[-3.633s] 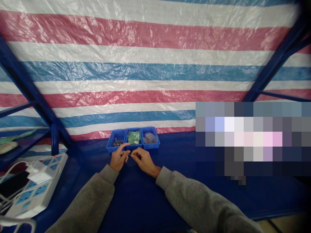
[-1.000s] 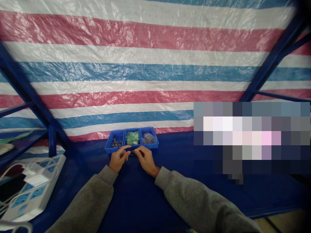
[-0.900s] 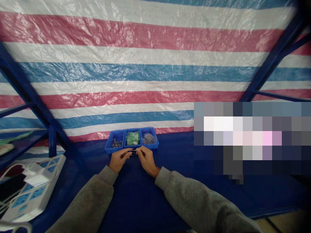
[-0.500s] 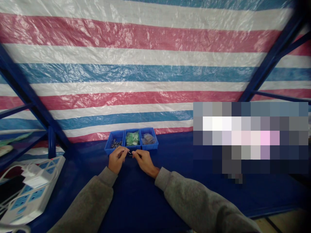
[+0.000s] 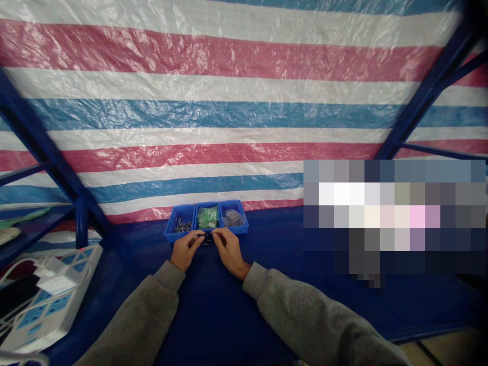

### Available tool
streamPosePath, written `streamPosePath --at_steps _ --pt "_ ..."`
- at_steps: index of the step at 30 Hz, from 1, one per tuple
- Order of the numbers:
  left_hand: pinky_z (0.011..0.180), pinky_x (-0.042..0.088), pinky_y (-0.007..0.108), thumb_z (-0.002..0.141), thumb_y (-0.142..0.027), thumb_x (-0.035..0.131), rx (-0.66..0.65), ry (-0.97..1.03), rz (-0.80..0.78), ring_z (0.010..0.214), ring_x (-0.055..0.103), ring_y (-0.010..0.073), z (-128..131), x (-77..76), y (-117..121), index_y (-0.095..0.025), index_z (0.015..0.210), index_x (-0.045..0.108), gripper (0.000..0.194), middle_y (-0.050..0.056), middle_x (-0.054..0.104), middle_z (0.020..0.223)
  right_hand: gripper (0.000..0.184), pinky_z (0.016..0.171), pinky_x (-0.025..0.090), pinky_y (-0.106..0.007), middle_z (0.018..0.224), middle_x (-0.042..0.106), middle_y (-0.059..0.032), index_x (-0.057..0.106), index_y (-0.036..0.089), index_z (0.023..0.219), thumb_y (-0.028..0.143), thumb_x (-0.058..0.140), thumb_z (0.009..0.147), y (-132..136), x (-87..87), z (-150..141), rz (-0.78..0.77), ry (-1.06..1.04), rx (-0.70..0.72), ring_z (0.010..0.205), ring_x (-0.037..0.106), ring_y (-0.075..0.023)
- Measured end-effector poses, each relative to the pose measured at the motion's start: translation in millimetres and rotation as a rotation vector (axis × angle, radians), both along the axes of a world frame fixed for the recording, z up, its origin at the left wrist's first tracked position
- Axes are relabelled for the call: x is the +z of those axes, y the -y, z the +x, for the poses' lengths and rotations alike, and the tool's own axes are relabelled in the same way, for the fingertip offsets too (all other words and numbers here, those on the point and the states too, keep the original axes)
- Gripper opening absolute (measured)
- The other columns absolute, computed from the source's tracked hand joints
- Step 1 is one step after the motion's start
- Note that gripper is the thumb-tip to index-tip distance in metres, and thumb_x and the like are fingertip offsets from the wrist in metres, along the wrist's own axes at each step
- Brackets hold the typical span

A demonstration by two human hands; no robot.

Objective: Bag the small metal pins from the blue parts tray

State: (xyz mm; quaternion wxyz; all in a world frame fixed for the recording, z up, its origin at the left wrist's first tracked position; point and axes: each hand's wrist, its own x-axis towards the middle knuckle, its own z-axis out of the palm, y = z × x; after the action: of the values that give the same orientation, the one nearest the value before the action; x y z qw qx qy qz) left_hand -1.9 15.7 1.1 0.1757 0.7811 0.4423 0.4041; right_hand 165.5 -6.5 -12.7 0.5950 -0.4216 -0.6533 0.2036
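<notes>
Blue bins [image 5: 220,217], three in a row, back edge close to the striped sheet [image 5: 213,152]. Left bin: loose metal pieces [image 5: 183,225]; middle: green packets [image 5: 208,217]; right: greyish bags [image 5: 233,218]; heaped, can't count. Just off the bins' near edge, left hand [image 5: 184,250] and right hand [image 5: 229,249] pinch one small slim part [image 5: 208,235] between them, details unreadable. Tabletop [image 5: 229,320] runs wide right of and below the bins; one power strip [image 5: 71,311] well left.

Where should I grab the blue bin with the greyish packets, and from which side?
Best taken, I'd judge, by the upper edge of its right wall, coming from the right: the blue bin stands at the row's right end, so that wall is free, while the middle bin blocks its left.
</notes>
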Motion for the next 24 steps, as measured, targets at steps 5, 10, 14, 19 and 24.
streamPosePath --at_steps 5,10,14,19,24 --pt "0.051 0.038 0.019 0.084 -0.036 0.049 0.011 0.061 -0.071 0.045 0.046 0.0088 0.8 3.2 4.7 -0.018 0.103 0.054 0.026 -0.007 0.049 0.050 0.021 0.064 0.040 -0.024 0.077 0.059 -0.0027 0.063 0.018 0.085 0.029 0.045 0.089 -0.1 0.2 0.1 0.017 0.070 0.061 0.069 0.053 -0.0136" --pt "0.047 0.036 0.018 0.082 -0.036 0.052 0.042 0.125 -0.081 0.043 0.043 0.0078 2.0 5.9 7.1 -0.017 0.100 0.054 0.027 -0.008 0.047 0.047 0.019 0.062 0.039 -0.023 0.072 0.056 -0.0012 0.063 0.018 0.080 0.028 0.048 0.087 1.6 -0.1 -1.1 0.030 0.150 0.147 0.064 0.050 -0.0125" --pt "0.043 0.036 0.017 0.081 -0.038 0.054 0.031 0.193 -0.126 0.040 0.043 0.0073 0.7 2.6 5.4 -0.017 0.098 0.057 0.028 -0.007 0.048 0.047 0.021 0.062 0.038 -0.023 0.071 0.056 -0.0009 0.061 0.017 0.078 0.027 0.046 0.088 -0.5 -1.5 -1.3 0.015 0.117 0.114 0.065 0.050 -0.0123" --pt "0.040 0.039 0.019 0.075 -0.037 0.061 -0.033 0.268 -0.147 0.043 0.047 0.0077 -0.3 -5.9 0.7 -0.015 0.091 0.065 0.027 0.002 0.063 0.066 0.027 0.061 0.037 -0.022 0.067 0.056 0.0001 0.059 0.016 0.073 0.028 0.041 0.090 -3.9 -3.2 0.0 -0.057 0.047 0.022 0.063 0.050 -0.0119" --pt "0.039 0.040 0.019 0.074 -0.035 0.064 -0.031 0.318 -0.124 0.043 0.048 0.0079 0.8 -7.9 -0.4 -0.016 0.085 0.070 0.023 0.002 0.064 0.065 0.030 0.061 0.037 -0.022 0.065 0.056 0.0004 0.059 0.016 0.070 0.030 0.040 0.090 -3.4 -2.9 0.2 -0.081 0.062 0.030 0.062 0.050 -0.0118"
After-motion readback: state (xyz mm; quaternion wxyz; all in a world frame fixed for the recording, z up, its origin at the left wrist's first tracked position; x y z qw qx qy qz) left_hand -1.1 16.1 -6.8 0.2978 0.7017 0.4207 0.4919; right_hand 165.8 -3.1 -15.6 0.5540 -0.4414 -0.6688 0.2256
